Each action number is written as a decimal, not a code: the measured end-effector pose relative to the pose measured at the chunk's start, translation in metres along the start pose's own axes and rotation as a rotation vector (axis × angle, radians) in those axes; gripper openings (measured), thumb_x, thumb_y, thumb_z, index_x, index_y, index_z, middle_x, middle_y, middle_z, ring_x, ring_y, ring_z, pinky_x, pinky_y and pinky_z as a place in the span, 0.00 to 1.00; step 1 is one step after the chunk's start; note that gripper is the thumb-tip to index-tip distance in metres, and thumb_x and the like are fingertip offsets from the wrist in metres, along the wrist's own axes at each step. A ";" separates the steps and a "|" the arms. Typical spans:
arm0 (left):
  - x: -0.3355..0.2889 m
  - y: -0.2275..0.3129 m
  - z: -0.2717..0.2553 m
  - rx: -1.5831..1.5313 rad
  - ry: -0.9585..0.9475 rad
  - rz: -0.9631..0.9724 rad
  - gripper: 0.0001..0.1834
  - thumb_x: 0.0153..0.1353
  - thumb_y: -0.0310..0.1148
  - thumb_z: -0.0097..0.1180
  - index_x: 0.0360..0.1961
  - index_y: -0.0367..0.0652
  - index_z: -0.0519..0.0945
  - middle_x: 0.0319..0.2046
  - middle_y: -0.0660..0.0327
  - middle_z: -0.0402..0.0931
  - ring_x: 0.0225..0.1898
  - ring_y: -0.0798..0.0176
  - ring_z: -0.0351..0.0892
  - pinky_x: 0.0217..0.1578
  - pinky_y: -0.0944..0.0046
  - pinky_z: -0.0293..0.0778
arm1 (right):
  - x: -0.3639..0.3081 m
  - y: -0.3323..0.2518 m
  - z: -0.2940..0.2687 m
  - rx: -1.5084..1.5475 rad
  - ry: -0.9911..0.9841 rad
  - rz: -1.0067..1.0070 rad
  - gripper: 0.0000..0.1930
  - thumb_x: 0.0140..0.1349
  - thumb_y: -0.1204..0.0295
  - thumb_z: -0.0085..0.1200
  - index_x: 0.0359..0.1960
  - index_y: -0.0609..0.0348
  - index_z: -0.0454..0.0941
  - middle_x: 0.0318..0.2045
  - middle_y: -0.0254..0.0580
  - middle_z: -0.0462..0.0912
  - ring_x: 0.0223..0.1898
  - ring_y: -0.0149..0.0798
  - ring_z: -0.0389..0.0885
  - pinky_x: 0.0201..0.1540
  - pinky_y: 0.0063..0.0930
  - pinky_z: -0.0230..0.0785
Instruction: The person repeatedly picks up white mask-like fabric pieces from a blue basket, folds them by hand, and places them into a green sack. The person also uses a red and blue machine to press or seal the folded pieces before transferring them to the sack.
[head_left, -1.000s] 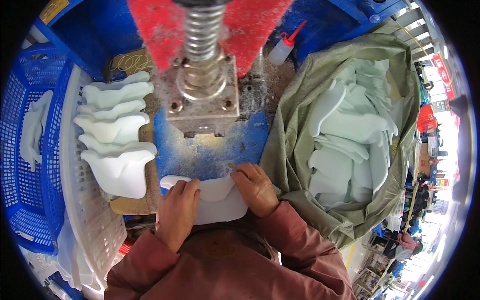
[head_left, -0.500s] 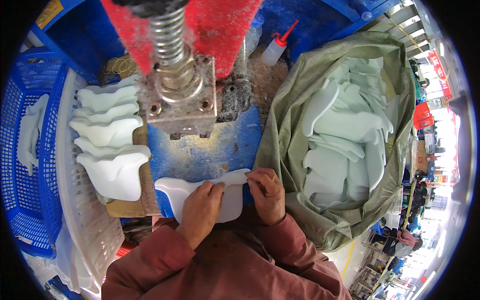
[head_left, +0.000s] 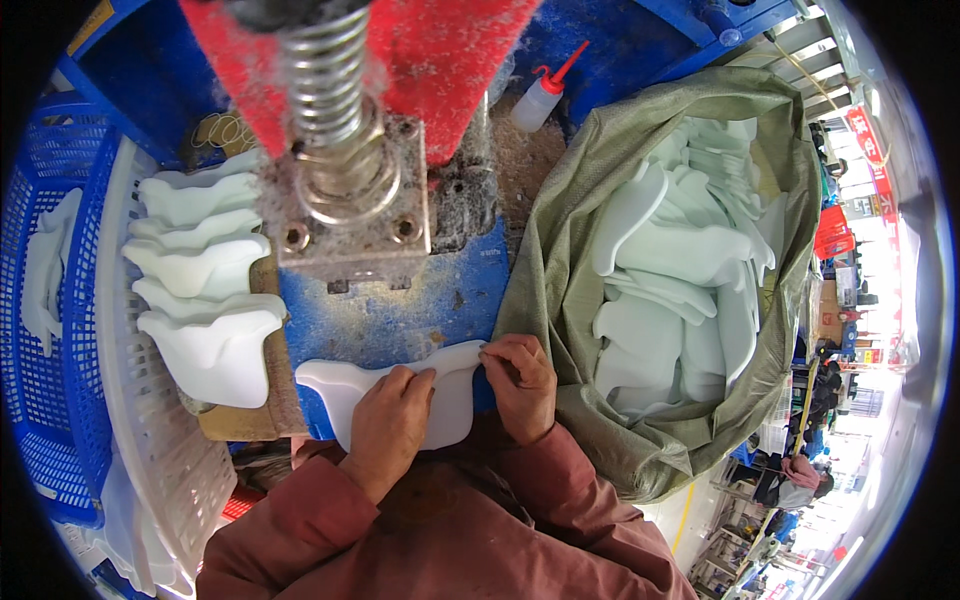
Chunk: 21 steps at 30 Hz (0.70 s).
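A white moulded piece with a wavy raised upper edge is held in front of my body, at the near edge of a blue work plate. My left hand is closed on its middle, thumb and fingers gripping the upper edge. At its right-hand corner, the fingertips of my right hand are pinched together on the rim. Whether a small scrap is between those fingertips is too small to make out. Beyond the piece stands a machine head with a metal spring and a square metal block.
Similar white pieces stand in a row at the left, beside a white plastic crate and a blue basket. On the right, a green woven sack holds many more. A red-tipped squeeze bottle stands behind.
The whole view has shifted slightly left. Both hands keep their hold on the white piece; the right fingertips stay at its corner with little visible movement.
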<state>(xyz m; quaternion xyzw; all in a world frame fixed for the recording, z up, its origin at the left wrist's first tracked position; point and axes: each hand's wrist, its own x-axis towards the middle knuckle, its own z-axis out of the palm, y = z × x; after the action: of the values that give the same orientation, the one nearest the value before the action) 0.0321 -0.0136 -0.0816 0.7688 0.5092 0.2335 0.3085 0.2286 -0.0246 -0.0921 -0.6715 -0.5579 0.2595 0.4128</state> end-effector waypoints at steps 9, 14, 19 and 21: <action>0.000 -0.001 0.001 -0.009 0.014 0.003 0.13 0.60 0.24 0.64 0.46 0.39 0.83 0.35 0.55 0.76 0.37 0.48 0.82 0.38 0.52 0.79 | 0.006 -0.004 0.000 -0.052 -0.019 -0.044 0.06 0.59 0.83 0.63 0.37 0.62 0.84 0.37 0.45 0.83 0.38 0.46 0.85 0.40 0.33 0.77; 0.000 0.000 0.000 -0.025 0.016 0.004 0.12 0.60 0.24 0.64 0.46 0.39 0.83 0.35 0.56 0.76 0.37 0.47 0.81 0.37 0.52 0.79 | 0.007 -0.003 0.002 -0.092 -0.016 -0.096 0.06 0.59 0.83 0.62 0.37 0.62 0.84 0.37 0.47 0.83 0.38 0.49 0.85 0.41 0.35 0.77; 0.001 0.000 -0.002 0.024 -0.028 0.013 0.13 0.61 0.26 0.63 0.48 0.39 0.82 0.36 0.57 0.75 0.38 0.50 0.82 0.39 0.54 0.81 | 0.008 -0.002 0.003 -0.122 -0.018 -0.106 0.06 0.59 0.82 0.63 0.37 0.61 0.84 0.36 0.47 0.82 0.36 0.51 0.84 0.40 0.36 0.77; 0.001 0.000 -0.002 0.023 -0.029 0.012 0.13 0.61 0.26 0.63 0.47 0.39 0.82 0.36 0.57 0.75 0.38 0.50 0.82 0.39 0.54 0.81 | 0.010 -0.003 0.003 -0.157 -0.007 -0.142 0.06 0.59 0.83 0.63 0.38 0.61 0.83 0.35 0.46 0.81 0.35 0.48 0.83 0.39 0.35 0.76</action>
<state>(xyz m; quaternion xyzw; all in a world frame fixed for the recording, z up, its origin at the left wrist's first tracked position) 0.0309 -0.0120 -0.0800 0.7786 0.5027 0.2182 0.3055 0.2273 -0.0143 -0.0902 -0.6598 -0.6240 0.1874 0.3745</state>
